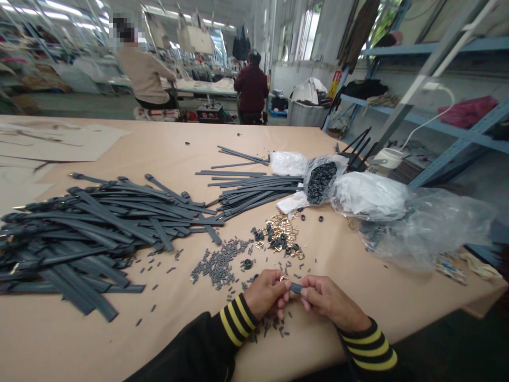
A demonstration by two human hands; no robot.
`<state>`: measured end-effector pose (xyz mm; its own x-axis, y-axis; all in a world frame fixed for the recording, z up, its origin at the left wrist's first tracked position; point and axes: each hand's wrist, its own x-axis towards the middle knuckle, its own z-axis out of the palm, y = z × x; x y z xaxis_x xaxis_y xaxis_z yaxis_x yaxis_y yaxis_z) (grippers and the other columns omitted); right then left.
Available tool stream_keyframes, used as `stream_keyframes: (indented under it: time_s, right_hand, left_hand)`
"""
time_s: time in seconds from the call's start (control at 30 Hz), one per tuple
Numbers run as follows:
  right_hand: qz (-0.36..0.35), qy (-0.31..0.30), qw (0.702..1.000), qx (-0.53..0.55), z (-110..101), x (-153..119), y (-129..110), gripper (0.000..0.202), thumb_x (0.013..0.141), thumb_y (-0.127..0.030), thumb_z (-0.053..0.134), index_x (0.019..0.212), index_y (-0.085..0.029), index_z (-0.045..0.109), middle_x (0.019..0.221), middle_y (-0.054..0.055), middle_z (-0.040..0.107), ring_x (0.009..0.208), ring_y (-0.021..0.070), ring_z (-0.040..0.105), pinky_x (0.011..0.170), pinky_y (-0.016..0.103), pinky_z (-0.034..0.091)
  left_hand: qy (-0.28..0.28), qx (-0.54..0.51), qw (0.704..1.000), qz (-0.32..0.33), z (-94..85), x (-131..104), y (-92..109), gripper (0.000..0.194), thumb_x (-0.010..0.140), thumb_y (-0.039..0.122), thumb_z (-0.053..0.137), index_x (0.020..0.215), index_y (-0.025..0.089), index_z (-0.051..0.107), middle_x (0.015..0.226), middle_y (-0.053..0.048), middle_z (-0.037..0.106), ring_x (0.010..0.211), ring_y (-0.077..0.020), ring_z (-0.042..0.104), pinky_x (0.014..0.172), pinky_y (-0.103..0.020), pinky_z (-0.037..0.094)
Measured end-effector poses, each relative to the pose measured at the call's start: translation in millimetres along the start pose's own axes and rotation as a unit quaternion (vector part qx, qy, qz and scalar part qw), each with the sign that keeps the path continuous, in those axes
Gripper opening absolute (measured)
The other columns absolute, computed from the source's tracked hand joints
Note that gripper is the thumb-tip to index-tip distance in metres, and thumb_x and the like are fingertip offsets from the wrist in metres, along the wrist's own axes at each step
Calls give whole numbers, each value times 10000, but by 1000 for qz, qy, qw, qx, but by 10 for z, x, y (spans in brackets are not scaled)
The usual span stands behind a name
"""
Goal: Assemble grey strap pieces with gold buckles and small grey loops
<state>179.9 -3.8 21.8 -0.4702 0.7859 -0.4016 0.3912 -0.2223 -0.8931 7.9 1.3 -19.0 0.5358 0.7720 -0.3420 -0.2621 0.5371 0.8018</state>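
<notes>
you are seated at a wide table covered in tan paper, in a long workshop lit by ceiling strip lights, with blue metal shelving along the right wall and garments hanging overhead. two other people sit with their backs to you at tables farther down the room. flat sheets of tan card lie at the table's far left. a large heap of dark grey straps covers the left of the surface, and a smaller bundle of straps lies beyond the centre. just ahead of your hands are a scatter of short grey tubes and a small pile of gold buckles. to the right sit a clear bag of black rings and crumpled plastic bags. your left hand and right hand meet near the table's front edge, both pinching a short dark strap piece between thumb and fingers, held between the two hands just above the surface. a glint of gold shows at the left fingertips; what it is cannot be told.
</notes>
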Motion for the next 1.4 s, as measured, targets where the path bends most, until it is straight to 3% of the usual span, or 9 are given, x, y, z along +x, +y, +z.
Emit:
stream_keyframes:
  time_s: [0.17,0.37,0.5,0.7,0.8,0.93,1.17,1.4]
  right_hand:
    - [-1,-2,1000,-23,-18,17,-11,230,801,-343,453,775,-126,525,534,-36,493,423,54,323,413,170,228]
    - [-23,-3,986,-163,-48,2,-147,121,800,-203,425,759,-146,524,588,-5,583,545,98,487,533,197,344]
    - [-29,-9,970,-242,-180,14,-249,155,823,-272,423,767,-169,525,615,-5,581,546,108,503,513,203,348]
    - [-81,37,944,-318,-253,184,-339,287,866,-329,343,653,-186,472,567,-16,493,547,117,463,523,222,330]
    - [-114,80,923,-359,-228,355,-312,215,851,-304,379,728,-189,513,630,-6,542,595,129,501,561,230,350]
    - [-123,169,871,-445,-227,604,-250,96,784,-191,458,816,-203,548,758,13,578,714,153,538,656,246,382]
    - [-126,162,850,-484,-201,709,-259,162,741,-142,467,866,-211,543,816,17,578,734,144,542,658,230,394]
    - [-124,199,831,-504,-194,739,-337,156,800,-185,421,792,-205,575,752,24,587,719,149,552,659,235,383]
  left_hand:
    - [-19,-15,1000,3,-24,15,-21,267,700,368,573,662,140,441,482,53,514,299,-34,418,300,-157,397]
    - [-9,9,1000,8,46,-8,-7,284,659,362,619,693,138,449,469,53,533,297,-32,412,294,-155,403]
    - [-2,12,1000,22,52,-8,-37,288,686,381,584,714,152,412,475,39,557,277,-43,410,263,-155,370]
    - [-7,-32,998,58,19,23,-65,290,715,398,549,722,158,387,490,23,577,262,-46,413,252,-146,341]
    - [33,-42,997,61,39,27,-54,293,714,402,545,710,166,372,447,41,557,238,-43,383,238,-141,318]
    - [80,-14,995,55,50,20,-48,277,739,413,500,693,164,386,388,64,506,225,-48,375,226,-129,278]
    - [88,-1,995,56,86,-5,-26,251,747,390,478,706,180,348,431,62,527,233,-50,391,229,-133,284]
    - [95,20,994,57,163,-22,-25,229,749,370,459,734,187,322,480,52,547,244,-39,374,231,-138,309]
